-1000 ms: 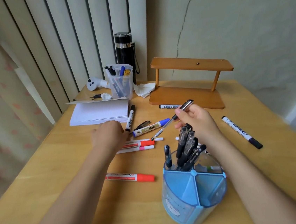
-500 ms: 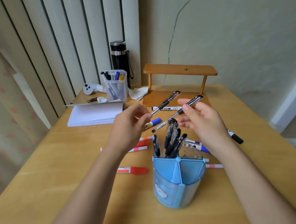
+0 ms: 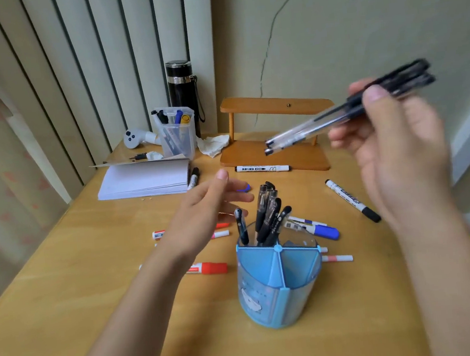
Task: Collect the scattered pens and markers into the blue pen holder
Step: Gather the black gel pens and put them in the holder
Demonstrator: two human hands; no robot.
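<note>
Head cam is catching a handoff since half a second ago: back then each hand was pinching one pen, now the right hand (image 3: 398,143) is gripping both pens (image 3: 345,111) together, thumb pressed over them, up in the upper right of the frame, tips slanting down-left. It's pretty motion-blurred, so I can't tell exactly how the other fingers are wrapping. The left hand (image 3: 202,210) is hanging over the table (image 3: 65,282) mid-frame with fingers loosely spread, carrying nothing. The view is also sitting closer and more to the left than before.

The holder (image 3: 279,283) is standing upright at lower centre, light blue, round, split into compartments by dividers, with a cartoon sticker on its front. A bunch of black pens (image 3: 266,215) is poking out of the back compartment, the front ones looking empty. Lying around it: a red marker (image 3: 208,268) to its left, a blue marker (image 3: 317,228) just behind it on the right, and a black marker (image 3: 352,200) further right.
</note>
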